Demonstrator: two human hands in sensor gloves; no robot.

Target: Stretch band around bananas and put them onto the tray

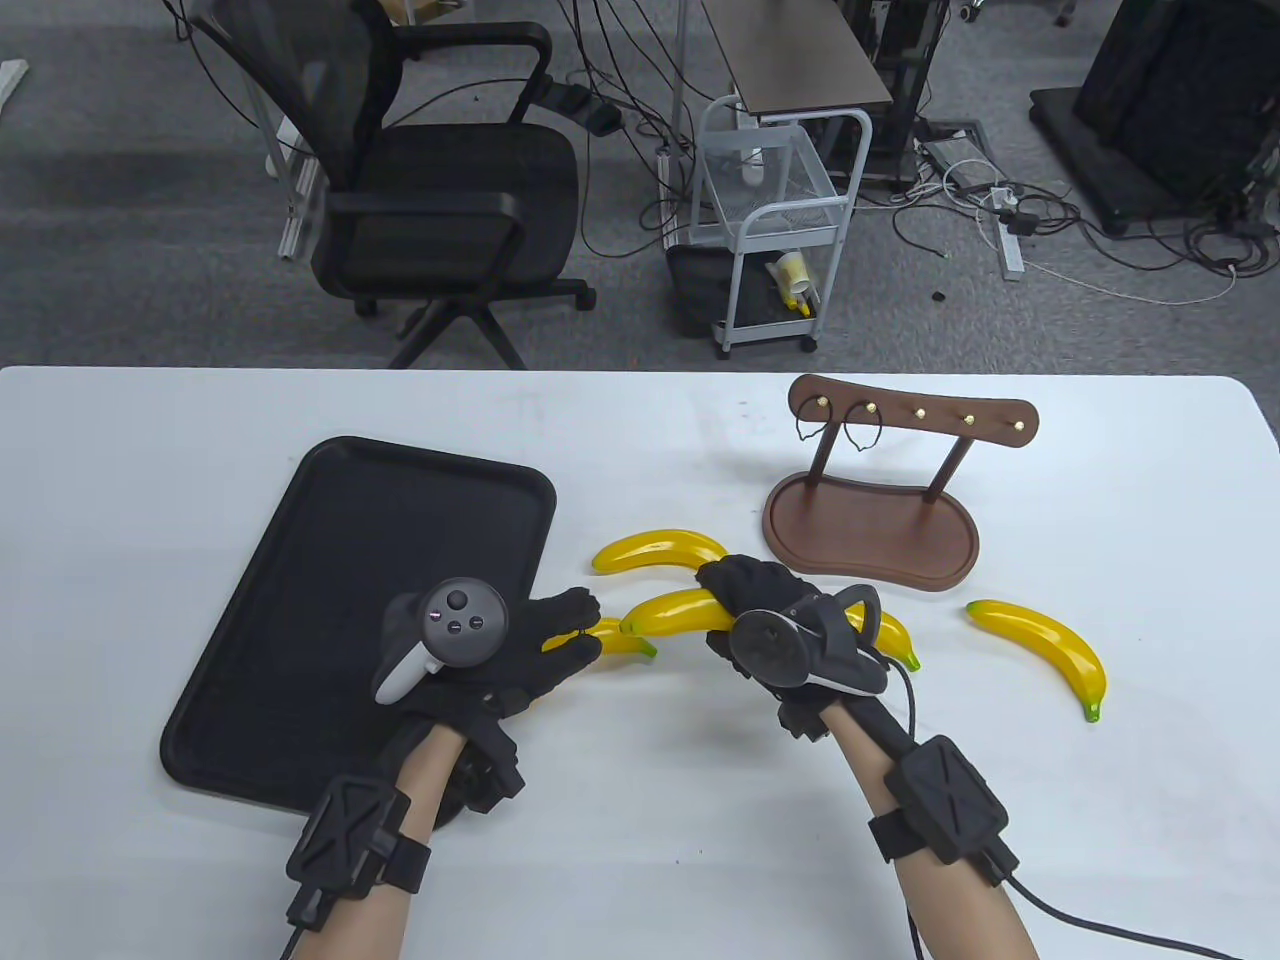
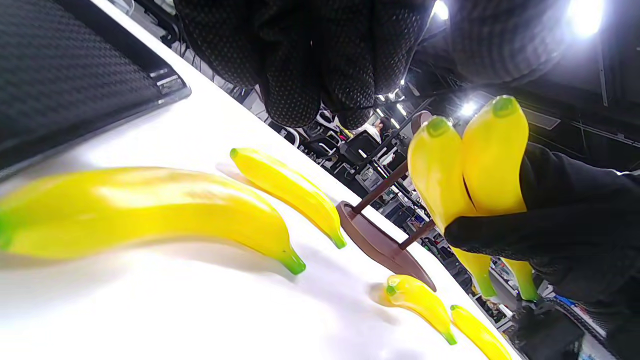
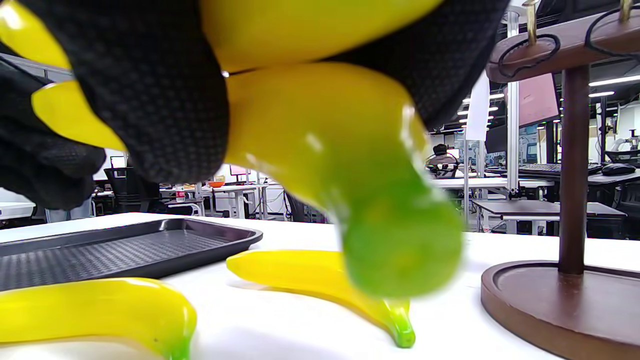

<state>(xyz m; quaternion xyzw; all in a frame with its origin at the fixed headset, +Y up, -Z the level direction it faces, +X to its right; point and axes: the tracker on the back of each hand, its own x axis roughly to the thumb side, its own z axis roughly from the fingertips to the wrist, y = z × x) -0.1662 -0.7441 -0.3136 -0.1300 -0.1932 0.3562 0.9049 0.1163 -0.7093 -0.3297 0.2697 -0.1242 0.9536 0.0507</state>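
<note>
My right hand [image 1: 735, 600] grips two yellow bananas [image 2: 470, 165] together, lifted a little above the table; their green tips fill the right wrist view [image 3: 400, 245]. My left hand [image 1: 560, 632] hovers with relaxed fingers [image 2: 320, 60] over another banana [image 1: 625, 642], not touching it in the left wrist view. One banana [image 1: 660, 550] lies beyond the hands and one [image 1: 1050, 655] at the right. The black tray [image 1: 300, 560] sits under my left wrist. Two black bands [image 1: 815, 432] hang on the pegs of the brown stand [image 1: 880, 525].
The brown stand's base [image 3: 560, 305] sits just right of the held bananas. Two more bananas [image 2: 420, 302] lie near it in the left wrist view. An office chair [image 1: 430, 190] and a cart [image 1: 775, 220] stand on the floor beyond the table's far edge.
</note>
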